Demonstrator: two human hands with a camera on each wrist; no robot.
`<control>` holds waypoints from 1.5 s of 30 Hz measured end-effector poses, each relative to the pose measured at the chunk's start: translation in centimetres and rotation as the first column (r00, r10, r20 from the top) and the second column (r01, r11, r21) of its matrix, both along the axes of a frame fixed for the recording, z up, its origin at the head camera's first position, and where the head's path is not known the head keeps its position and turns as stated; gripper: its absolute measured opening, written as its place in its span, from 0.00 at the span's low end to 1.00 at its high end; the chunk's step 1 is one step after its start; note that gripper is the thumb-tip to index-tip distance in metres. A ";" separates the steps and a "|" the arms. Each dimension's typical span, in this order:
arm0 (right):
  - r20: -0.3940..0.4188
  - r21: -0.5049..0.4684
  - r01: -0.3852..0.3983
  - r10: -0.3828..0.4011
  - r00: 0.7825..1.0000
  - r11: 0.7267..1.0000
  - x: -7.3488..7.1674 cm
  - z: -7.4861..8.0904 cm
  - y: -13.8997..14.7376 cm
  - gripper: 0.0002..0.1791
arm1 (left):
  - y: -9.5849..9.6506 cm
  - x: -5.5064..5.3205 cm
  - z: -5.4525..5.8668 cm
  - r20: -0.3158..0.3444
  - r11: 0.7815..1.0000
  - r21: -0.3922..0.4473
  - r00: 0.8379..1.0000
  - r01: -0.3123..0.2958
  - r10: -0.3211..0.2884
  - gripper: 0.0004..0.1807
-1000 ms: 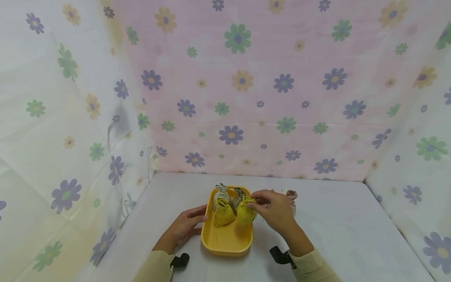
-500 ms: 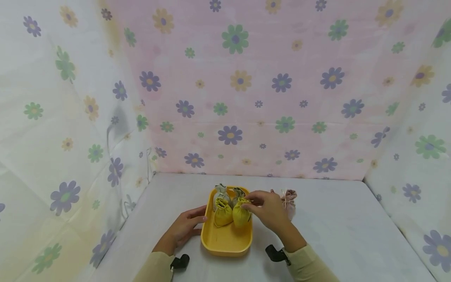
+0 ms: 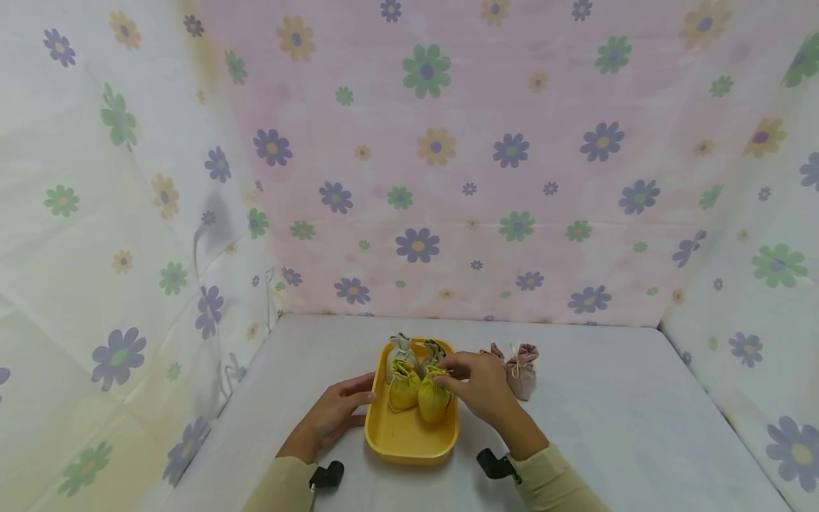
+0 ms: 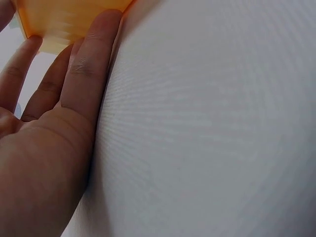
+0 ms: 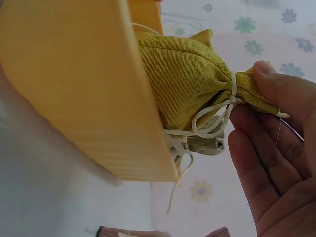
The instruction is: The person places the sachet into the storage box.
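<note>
A mustard-yellow drawstring pouch [image 3: 434,400] stands in the right part of a yellow tray [image 3: 409,456]. My right hand [image 3: 488,390] pinches its gathered neck between thumb and fingers; in the right wrist view the pouch [image 5: 182,74] shows a pale cord tied in a bow, its lower part hidden by the tray wall [image 5: 74,84]. My left hand [image 3: 338,411] rests against the tray's left side, its fingers [image 4: 86,69] extended along the outer wall in the left wrist view. A second yellow pouch [image 3: 404,389] sits beside the held one, with a whitish pouch [image 3: 399,352] and a greyish pouch [image 3: 435,350] behind.
Two dusty-pink pouches lie on the white table [image 3: 614,427] right of the tray, the nearer pink pouch [image 3: 522,375] with a pale bow, the other partly behind my right hand. Flower-printed cloth walls [image 3: 419,213] enclose the table at the back and sides.
My right hand has moved left and slightly nearer with the yellow pouch, bringing it beside the other yellow one. The pink pouches show more fully. My left hand stays at the tray.
</note>
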State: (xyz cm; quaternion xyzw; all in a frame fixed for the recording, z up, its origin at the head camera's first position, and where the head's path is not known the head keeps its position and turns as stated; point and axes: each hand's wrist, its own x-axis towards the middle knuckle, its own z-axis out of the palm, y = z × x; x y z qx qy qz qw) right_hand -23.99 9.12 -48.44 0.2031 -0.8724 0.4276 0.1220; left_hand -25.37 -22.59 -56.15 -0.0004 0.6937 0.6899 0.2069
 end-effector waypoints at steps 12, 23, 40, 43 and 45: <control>0.097 0.013 -0.020 0.019 0.995 1.000 -0.2 -1.2 0.0 0.08 | 0.1 0.1 0.2 0.012 1.000 -0.005 1.000 -0.010 0.010 0.35; 0.083 0.039 -0.020 0.017 0.996 0.999 -0.1 -1.6 -0.2 0.09 | 0.0 0.1 0.2 0.014 1.000 0.003 1.000 -0.009 0.009 0.34; 0.018 0.034 -0.053 0.052 0.998 0.998 0.1 -1.1 0.1 0.16 | 0.0 0.1 0.3 0.011 1.000 -0.001 1.000 -0.018 0.018 0.33; 0.010 0.043 -0.009 0.009 1.000 0.999 0.2 -0.7 0.4 0.19 | 0.0 0.1 0.3 0.012 1.000 0.001 1.000 -0.016 0.016 0.33; -0.004 0.052 0.041 -0.041 0.999 0.998 0.3 -0.5 0.6 0.21 | 0.0 0.1 0.2 0.012 1.000 0.002 1.000 -0.016 0.016 0.33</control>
